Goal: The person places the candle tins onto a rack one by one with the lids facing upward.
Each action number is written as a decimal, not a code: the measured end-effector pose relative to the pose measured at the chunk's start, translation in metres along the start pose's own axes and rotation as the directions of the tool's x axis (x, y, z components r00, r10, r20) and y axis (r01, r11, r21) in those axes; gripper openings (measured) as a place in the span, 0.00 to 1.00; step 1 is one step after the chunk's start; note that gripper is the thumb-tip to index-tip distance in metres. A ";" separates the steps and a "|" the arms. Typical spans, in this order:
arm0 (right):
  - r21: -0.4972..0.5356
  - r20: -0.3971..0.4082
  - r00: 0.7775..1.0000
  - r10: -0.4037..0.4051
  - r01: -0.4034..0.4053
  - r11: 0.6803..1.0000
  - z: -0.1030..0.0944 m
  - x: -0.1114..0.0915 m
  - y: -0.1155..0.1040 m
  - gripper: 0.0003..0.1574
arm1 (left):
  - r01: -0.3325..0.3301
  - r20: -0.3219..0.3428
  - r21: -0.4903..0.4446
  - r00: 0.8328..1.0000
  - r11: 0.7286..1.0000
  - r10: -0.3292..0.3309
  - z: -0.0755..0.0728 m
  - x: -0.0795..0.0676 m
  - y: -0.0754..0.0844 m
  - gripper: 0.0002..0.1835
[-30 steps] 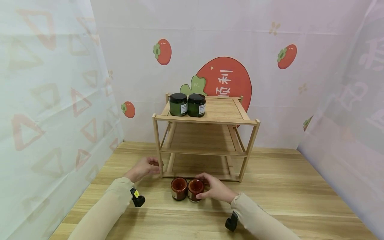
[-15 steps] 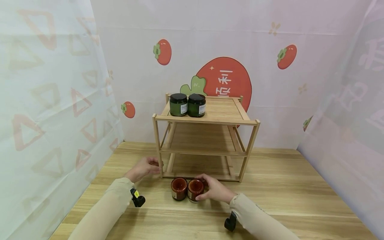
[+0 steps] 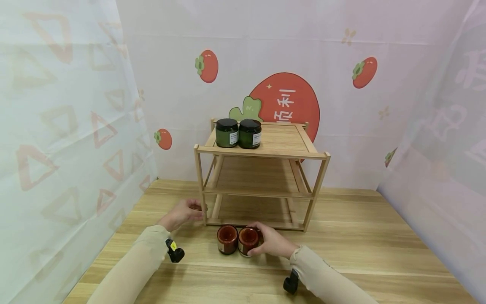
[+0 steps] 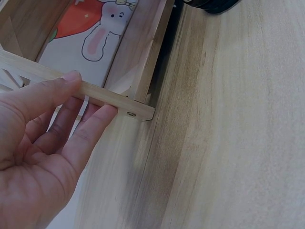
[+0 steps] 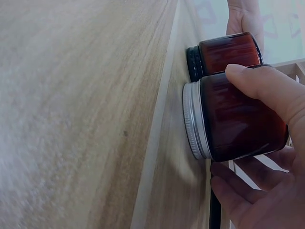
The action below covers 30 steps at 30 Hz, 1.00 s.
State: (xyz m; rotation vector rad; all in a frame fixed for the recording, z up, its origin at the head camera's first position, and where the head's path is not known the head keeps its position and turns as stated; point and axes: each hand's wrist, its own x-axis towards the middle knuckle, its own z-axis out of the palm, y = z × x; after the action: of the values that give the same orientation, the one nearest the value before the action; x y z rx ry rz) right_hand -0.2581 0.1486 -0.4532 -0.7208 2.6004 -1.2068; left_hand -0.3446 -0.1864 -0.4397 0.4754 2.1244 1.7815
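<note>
My left hand (image 3: pixel 182 214) is at the lower left front post of a three-tier wooden rack (image 3: pixel 262 194). In the left wrist view, its thumb and fingers pinch the rack's post (image 4: pixel 97 92) from opposite sides. My right hand (image 3: pixel 275 242) grips an amber glass jar (image 3: pixel 248 241) standing upside down in front of the rack. In the right wrist view, this jar's silver lid (image 5: pixel 194 120) faces the tabletop. The thumb lies along one side and the fingers are beyond the glass. A second inverted amber jar (image 3: pixel 227 240), with a dark lid (image 5: pixel 194 63), stands close to its left.
Two green jars with black lids, a left one (image 3: pixel 227 134) and a right one (image 3: pixel 249 135), stand side by side on the rack's top tier, at its left. The wood-grain table (image 3: pixel 364 249) extends to patterned cloth walls (image 3: pixel 182 97) behind and at both sides.
</note>
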 end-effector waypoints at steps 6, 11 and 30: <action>-0.017 0.003 1.000 0.010 -0.010 1.000 0.001 0.000 0.001 0.47 | 0.002 -0.002 -0.006 1.000 1.000 -0.002 0.000 0.000 0.000 0.18; -0.014 0.007 1.000 0.010 -0.010 1.000 0.002 0.000 0.001 0.47 | 0.004 -0.006 -0.003 1.000 1.000 -0.004 0.002 -0.001 0.002 0.18; -0.015 0.007 1.000 0.023 -0.023 1.000 0.002 0.001 0.002 0.46 | 0.002 -0.005 -0.019 1.000 1.000 -0.002 0.003 0.000 0.001 0.18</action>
State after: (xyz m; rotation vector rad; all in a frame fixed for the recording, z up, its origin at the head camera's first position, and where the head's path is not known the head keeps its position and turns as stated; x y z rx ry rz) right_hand -0.2585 0.1480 -0.4562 -0.6950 2.6077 -1.1774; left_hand -0.3435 -0.1831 -0.4394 0.4644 2.1090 1.8017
